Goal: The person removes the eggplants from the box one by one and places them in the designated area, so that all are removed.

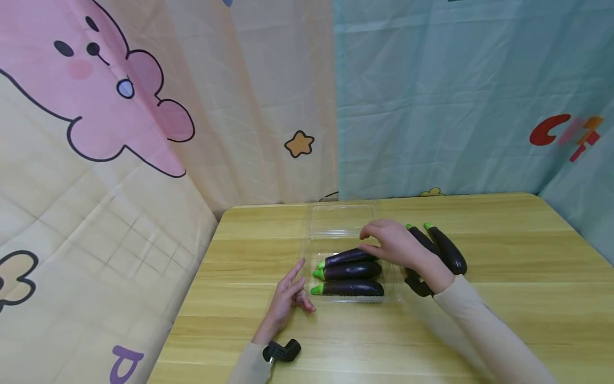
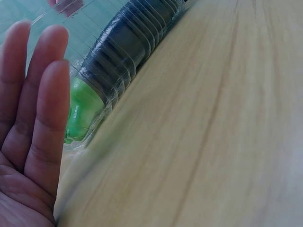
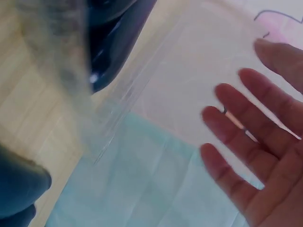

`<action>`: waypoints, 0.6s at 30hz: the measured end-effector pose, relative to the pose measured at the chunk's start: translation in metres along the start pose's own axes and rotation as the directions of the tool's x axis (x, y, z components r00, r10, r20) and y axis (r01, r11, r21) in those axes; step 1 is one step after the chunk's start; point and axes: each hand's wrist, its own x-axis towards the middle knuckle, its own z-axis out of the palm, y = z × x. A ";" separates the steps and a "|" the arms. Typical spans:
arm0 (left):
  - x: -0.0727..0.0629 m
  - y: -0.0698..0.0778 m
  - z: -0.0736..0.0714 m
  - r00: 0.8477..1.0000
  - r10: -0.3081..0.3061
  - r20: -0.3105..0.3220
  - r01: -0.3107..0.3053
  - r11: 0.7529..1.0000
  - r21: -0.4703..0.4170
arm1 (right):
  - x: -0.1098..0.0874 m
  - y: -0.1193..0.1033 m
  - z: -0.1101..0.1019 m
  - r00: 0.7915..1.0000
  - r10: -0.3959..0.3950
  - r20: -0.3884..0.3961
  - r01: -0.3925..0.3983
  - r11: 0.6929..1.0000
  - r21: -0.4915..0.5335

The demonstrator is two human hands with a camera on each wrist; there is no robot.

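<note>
Three dark purple eggplants with green stems lie side by side in a clear plastic clamshell box (image 1: 390, 282). The nearest eggplant (image 1: 352, 288) runs along the box's front wall, with the middle eggplant (image 1: 350, 271) behind it. My right hand (image 1: 395, 242) hovers over the box's right back part with relaxed fingers, partly hiding the farthest eggplant (image 1: 345, 257). In the right wrist view its fingers (image 3: 236, 135) are spread and hold nothing. Beside the box's left front corner is my left hand (image 1: 288, 301), its fingers extended close to the wall. The left wrist view shows a green stem (image 2: 83, 111) just beyond those fingers.
Two more eggplants lie on the table right of the box; one eggplant (image 1: 447, 249) is fully seen, the other eggplant (image 1: 422, 239) is partly behind my right forearm. The box's clear lid (image 1: 341, 218) is folded back toward the curtain (image 1: 268, 106) behind the wooden table (image 1: 230, 298).
</note>
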 end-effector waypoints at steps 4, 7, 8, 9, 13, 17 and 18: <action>0.000 0.001 0.000 1.000 0.000 0.002 0.000 1.000 0.002 | 0.011 -0.001 0.007 0.992 0.007 0.123 -0.007 1.000 0.002; 0.000 0.002 0.000 1.000 0.002 0.002 -0.002 1.000 0.005 | 0.018 -0.001 0.012 0.978 0.004 0.207 -0.007 1.000 0.009; 0.000 0.002 0.001 1.000 0.002 0.001 -0.002 1.000 0.005 | 0.021 0.000 0.014 0.972 0.002 0.234 -0.004 1.000 0.011; -0.001 0.002 0.001 1.000 0.001 0.000 -0.001 1.000 0.005 | 0.023 0.000 0.015 0.966 0.001 0.260 -0.004 1.000 0.013; -0.001 0.002 0.001 1.000 -0.001 0.002 0.001 1.000 0.005 | 0.031 -0.002 0.021 0.934 0.011 0.357 -0.014 1.000 0.008; -0.001 0.001 0.001 1.000 -0.005 0.004 0.005 1.000 0.004 | 0.036 -0.003 0.027 0.905 0.032 0.424 -0.023 0.999 -0.026; -0.001 0.001 0.001 1.000 -0.005 0.004 0.005 1.000 0.004 | 0.037 -0.004 0.028 0.900 0.036 0.434 -0.025 0.999 -0.031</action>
